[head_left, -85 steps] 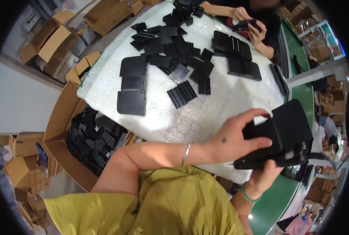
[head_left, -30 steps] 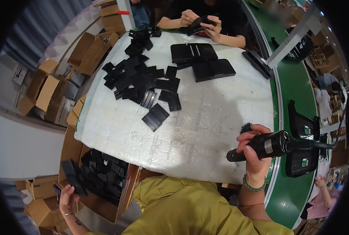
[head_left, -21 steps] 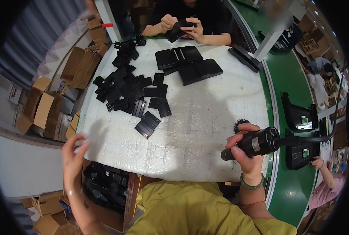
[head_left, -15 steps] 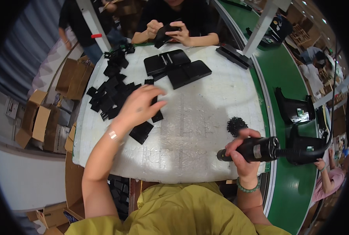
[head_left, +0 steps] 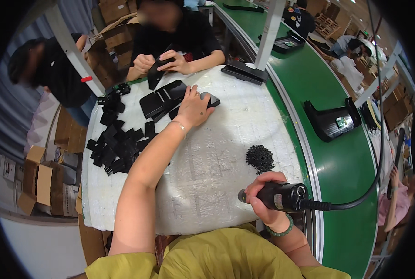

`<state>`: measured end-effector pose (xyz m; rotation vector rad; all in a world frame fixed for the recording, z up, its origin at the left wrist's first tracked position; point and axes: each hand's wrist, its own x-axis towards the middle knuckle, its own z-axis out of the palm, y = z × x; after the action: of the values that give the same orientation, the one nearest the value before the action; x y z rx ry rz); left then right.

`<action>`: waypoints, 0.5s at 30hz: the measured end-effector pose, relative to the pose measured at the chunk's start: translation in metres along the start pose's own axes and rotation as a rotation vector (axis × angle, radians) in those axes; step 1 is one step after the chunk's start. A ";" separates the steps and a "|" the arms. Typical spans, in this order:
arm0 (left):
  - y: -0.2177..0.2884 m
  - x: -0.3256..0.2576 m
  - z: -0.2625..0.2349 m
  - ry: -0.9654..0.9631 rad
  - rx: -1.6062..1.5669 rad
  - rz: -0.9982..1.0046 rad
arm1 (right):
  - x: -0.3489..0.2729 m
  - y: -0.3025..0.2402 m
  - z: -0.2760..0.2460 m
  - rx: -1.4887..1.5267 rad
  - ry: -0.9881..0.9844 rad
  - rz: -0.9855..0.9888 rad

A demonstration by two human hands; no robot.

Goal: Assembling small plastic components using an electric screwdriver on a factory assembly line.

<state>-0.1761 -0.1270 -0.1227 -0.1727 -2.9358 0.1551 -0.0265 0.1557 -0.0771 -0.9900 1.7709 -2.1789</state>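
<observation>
My left hand [head_left: 195,108] reaches to the far part of the table. Its fingers and thumb close over a flat black plastic cover [head_left: 212,99], hiding most of it. A second black cover [head_left: 152,103] with two light slots lies just left of that one. In my right hand [head_left: 266,195], at the near right of the table, is a black electric screwdriver [head_left: 286,197] held sideways, its cable trailing right. A pile of small black screws [head_left: 259,159] sits just beyond this hand. Loose black plastic parts [head_left: 119,146] are heaped to the left of my left forearm.
Across the white padded table [head_left: 207,186], a co-worker's hands [head_left: 163,64] hold a black piece. A long black part [head_left: 244,73] lies at the far right corner. The green conveyor [head_left: 337,172] runs along the right, carrying a black housing [head_left: 333,120]. Cardboard boxes [head_left: 44,183] stand at left.
My left hand has gone from above the loose parts to the far cover and closed on it. My right hand keeps the screwdriver. The whole view has shifted.
</observation>
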 end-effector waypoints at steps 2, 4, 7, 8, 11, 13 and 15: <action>0.010 -0.015 0.005 0.072 -0.028 0.088 | 0.002 0.002 -0.002 0.002 0.025 0.000; 0.021 -0.031 0.006 0.130 -0.156 0.159 | 0.001 0.006 -0.002 -0.005 0.075 0.006; 0.018 -0.044 -0.004 0.173 -0.307 0.159 | 0.010 0.004 -0.002 0.132 0.061 0.011; 0.018 -0.045 -0.015 0.246 -0.304 0.181 | 0.011 0.005 -0.005 0.108 0.065 -0.017; 0.009 -0.042 -0.024 0.230 -0.267 0.165 | 0.012 0.010 -0.011 0.091 0.112 -0.023; 0.000 -0.046 -0.016 0.003 -0.283 -0.027 | 0.013 0.010 -0.008 0.120 0.132 -0.009; -0.004 -0.053 -0.009 -0.008 -0.226 -0.047 | 0.012 0.007 -0.005 0.145 0.156 0.000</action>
<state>-0.1234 -0.1371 -0.1229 -0.1357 -2.9557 -0.1838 -0.0407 0.1519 -0.0790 -0.8082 1.6438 -2.4043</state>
